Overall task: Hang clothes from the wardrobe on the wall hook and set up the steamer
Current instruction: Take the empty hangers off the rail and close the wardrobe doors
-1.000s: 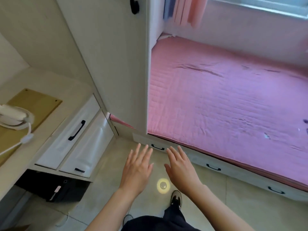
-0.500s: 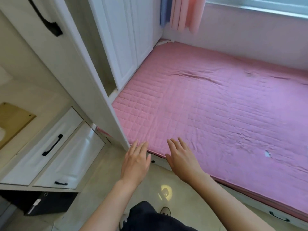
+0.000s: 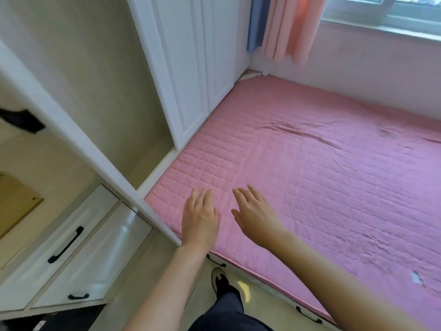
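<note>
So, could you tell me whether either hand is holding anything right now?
Nothing is held: the left hand and right hand are both open and empty.

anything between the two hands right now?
Nothing held or lying there: in the head view, only bare pink mattress shows in the gap between the left hand and right hand, both open.

— What do I have in front of me?

— A bed with a pink quilted cover [image 3: 322, 168], its corner tucked against pale walls. I see pink curtains [image 3: 291, 25] hanging by a bright window [image 3: 386, 17].

— And on my left?

— White drawers with black handles [image 3: 66, 244] above a glossy tiled floor [image 3: 248, 306].
</note>
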Available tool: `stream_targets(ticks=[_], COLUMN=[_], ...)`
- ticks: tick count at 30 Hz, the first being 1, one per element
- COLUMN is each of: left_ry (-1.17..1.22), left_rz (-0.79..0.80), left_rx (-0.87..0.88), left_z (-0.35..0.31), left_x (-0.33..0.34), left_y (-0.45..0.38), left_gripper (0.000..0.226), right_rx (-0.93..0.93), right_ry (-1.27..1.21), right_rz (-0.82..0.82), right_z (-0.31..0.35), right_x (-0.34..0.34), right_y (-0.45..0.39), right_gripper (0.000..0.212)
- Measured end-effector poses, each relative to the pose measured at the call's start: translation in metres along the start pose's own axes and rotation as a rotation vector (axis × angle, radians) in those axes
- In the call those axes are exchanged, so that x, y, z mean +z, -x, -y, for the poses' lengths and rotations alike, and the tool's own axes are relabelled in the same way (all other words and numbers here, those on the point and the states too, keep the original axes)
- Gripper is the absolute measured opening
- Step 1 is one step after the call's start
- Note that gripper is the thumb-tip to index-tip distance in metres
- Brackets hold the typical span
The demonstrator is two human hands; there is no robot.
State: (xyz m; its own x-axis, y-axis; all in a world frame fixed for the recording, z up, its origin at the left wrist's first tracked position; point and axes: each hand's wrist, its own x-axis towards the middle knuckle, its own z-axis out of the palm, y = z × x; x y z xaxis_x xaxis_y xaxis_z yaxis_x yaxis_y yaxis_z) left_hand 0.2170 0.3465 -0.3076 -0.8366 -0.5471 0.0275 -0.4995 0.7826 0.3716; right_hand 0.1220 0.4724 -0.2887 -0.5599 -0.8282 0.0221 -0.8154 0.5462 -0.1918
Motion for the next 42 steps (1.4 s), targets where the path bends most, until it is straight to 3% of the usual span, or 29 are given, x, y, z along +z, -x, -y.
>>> stream_targets(ticks=[12,25,33,42], left_ry=[-0.067,-0.194,-0.380,-0.569], left_rz=[-0.195,-0.432,-0.531,-0.614], left_rx=[-0.126,-0.438,-0.545,-0.633], left_z=[0.009,0.055,0.075,0.109], left_x=[-0.011,-0.043,-0.109,-0.194], left_y=[-0.127,-0.230,-0.277,-0.275], left_gripper=[0.042,0.052,0.053,0.051], right_rx=[-0.117,-0.496,-0.750,-0.997], right_ry=[0.003,-0.023,-0.116,-0.151], right_rz=[-0.032,-0.015,-0.078,-0.252], right_z=[-0.028,-0.043,-0.011,0.063], right_x=[-0.017,-0.034,-0.065,-0.104], right_y=[-0.162,-0.325,-0.413,-0.470], right_gripper=[0.056,0.054,0.052,0.045])
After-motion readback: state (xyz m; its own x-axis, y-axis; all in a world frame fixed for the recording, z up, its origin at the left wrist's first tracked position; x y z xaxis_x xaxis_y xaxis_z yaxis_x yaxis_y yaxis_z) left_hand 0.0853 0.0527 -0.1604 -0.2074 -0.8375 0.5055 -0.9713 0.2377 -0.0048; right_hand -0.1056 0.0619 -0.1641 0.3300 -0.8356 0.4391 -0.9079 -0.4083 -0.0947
